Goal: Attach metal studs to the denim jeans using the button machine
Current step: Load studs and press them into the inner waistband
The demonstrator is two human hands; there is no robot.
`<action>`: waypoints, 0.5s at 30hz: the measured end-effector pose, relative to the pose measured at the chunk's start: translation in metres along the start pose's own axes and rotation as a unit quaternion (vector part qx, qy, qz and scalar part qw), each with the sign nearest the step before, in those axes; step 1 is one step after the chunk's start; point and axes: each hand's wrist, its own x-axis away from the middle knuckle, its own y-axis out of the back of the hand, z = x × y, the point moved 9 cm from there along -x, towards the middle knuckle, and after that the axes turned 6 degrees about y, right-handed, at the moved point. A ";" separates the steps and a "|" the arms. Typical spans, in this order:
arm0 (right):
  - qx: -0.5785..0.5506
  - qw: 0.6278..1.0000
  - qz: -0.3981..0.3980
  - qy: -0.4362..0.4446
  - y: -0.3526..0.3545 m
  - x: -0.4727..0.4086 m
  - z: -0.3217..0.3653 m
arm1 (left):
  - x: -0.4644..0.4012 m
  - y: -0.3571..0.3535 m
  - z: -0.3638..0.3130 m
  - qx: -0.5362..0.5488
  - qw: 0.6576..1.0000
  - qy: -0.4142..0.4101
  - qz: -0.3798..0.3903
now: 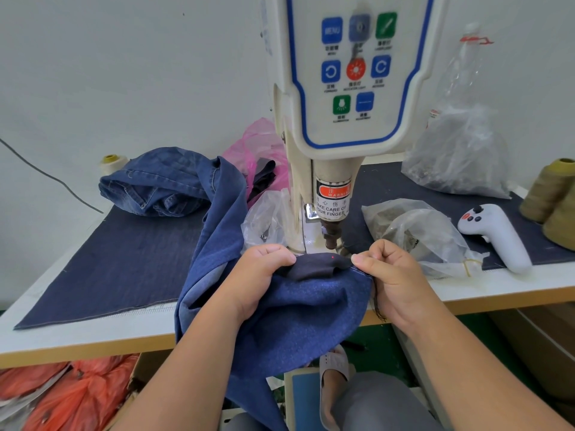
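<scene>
- The button machine (pixel 348 88) runs off the top edge.
- My left hand (pixel 258 275) hides its fingertips under the jeans (pixel 295 312).
- The lower die is hidden beneath the fabric.

Bare forearms, no sleeves, nothing on either wrist. Grey trousers (pixel 382 405) down below, plus a grey strapped slipper (pixel 334 363).
</scene>
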 end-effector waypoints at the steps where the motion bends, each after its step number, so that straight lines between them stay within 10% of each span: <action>1: 0.004 1.000 -0.002 0.000 0.001 0.000 -0.001 | 0.000 0.001 0.000 -0.002 1.000 0.001 -0.003; 15: -0.003 1.000 0.000 0.003 0.004 -0.002 -0.004 | -0.001 0.004 0.005 -0.002 0.999 0.024 -0.027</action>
